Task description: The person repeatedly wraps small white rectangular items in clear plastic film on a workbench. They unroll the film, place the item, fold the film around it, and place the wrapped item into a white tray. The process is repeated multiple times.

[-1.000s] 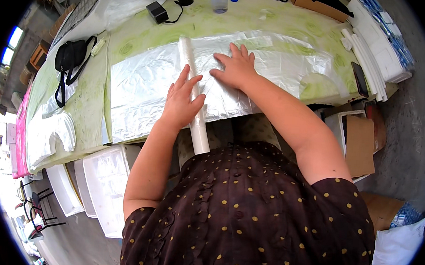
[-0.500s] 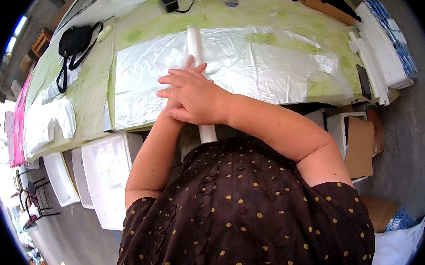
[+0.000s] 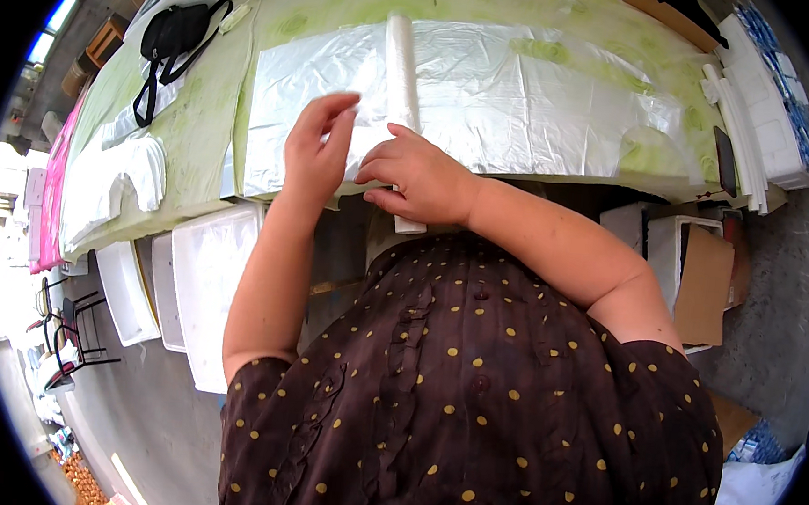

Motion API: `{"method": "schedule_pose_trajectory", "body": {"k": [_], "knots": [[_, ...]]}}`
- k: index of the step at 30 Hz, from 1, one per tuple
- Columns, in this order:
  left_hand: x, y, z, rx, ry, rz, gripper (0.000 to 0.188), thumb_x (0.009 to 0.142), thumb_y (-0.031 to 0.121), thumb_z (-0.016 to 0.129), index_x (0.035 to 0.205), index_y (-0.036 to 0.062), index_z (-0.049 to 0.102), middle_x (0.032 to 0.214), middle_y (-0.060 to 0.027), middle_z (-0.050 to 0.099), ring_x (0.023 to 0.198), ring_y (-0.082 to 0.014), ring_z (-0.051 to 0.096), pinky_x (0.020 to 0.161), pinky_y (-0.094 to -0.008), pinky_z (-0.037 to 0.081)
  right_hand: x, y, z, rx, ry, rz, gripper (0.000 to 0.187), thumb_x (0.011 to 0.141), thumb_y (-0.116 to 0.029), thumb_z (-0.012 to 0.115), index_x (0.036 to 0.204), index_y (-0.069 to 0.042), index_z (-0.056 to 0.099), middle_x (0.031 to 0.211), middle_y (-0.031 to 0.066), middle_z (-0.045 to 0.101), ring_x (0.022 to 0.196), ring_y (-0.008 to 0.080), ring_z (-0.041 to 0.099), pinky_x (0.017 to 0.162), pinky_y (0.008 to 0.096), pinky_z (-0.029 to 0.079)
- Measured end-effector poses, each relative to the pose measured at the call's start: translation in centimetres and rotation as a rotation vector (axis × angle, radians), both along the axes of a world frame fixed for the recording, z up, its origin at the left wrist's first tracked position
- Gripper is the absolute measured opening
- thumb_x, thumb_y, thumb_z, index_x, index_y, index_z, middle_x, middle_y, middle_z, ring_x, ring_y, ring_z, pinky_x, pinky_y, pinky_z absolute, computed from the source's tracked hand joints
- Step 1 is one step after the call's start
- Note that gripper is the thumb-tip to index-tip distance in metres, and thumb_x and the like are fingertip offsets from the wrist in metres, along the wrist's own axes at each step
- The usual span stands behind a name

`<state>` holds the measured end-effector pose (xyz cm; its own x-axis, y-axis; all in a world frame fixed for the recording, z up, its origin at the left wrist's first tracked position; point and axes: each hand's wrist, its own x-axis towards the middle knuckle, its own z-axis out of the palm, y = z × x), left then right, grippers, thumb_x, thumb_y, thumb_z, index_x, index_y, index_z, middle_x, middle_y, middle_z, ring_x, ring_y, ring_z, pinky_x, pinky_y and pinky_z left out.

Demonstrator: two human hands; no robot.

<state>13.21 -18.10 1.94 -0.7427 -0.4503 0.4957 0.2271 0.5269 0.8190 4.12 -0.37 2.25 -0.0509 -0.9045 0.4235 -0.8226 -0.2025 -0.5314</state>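
A white roll of thin plastic (image 3: 400, 69) lies front to back across a spread, shiny sheet of clear plastic film (image 3: 490, 108). Its near end pokes past the table edge, close to my body. My left hand (image 3: 316, 152) is raised left of the roll, fingers bent and slightly apart, with nothing visible in it. Over the near part of the roll is my right hand (image 3: 419, 177), its fingers spread and pointing left. That hand hides part of the roll, and I cannot tell whether it touches it.
A black bag (image 3: 171, 34) and folded white plastic pieces (image 3: 119, 176) lie on the green-covered table (image 3: 211, 136) at left. Toward the right are a phone (image 3: 725, 160) and white rolls (image 3: 745, 150). White bins (image 3: 210, 286) and a cardboard box (image 3: 703, 283) stand below.
My hands, overlapping above the roll before, have come apart. The left is now left of the roll, the right over it. The whole view has shifted, so table things appear higher and further right.
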Motion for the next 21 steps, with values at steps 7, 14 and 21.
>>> {"method": "schedule_pose_trajectory", "body": {"k": [7,14,21], "knots": [[-7.2,-2.1,2.1,-0.005,-0.269,-0.256,0.03,0.1,0.015,0.055,0.126,0.0129,0.07,0.129,-0.0047,0.069,0.125,-0.0215,0.061,0.102,-0.0324,0.049,-0.5,-0.9,-0.2,0.062,0.007,0.111,0.015,0.09,-0.02,0.07,0.102,-0.012,0.071,0.097,0.0041,0.069,0.1,0.0258,0.065,0.12,0.0554,0.029],[-5.5,-5.8,2.3,-0.496,-0.497,-0.409,0.03,0.097,0.014,0.052,0.118,0.014,0.074,0.137,-0.0002,0.065,0.141,-0.024,0.047,0.113,-0.036,0.042,0.2,1.4,1.2,-0.199,-0.031,0.129,0.012,0.087,-0.011,0.071,0.099,-0.011,0.071,0.097,0.0041,0.07,0.099,0.0254,0.066,0.113,0.0539,0.039],[-1.6,-7.0,2.9,-0.382,-0.207,-0.073,0.03,0.1,0.027,0.054,0.121,0.0154,0.072,0.14,-0.009,0.062,0.144,-0.0286,0.043,0.118,-0.0388,0.034,-0.1,8.7,-0.1,-0.112,-0.27,-0.009,0.02,0.085,-0.001,0.071,0.103,-0.009,0.071,0.102,0.0067,0.071,0.107,0.0272,0.067,0.113,0.0521,0.041]]}}
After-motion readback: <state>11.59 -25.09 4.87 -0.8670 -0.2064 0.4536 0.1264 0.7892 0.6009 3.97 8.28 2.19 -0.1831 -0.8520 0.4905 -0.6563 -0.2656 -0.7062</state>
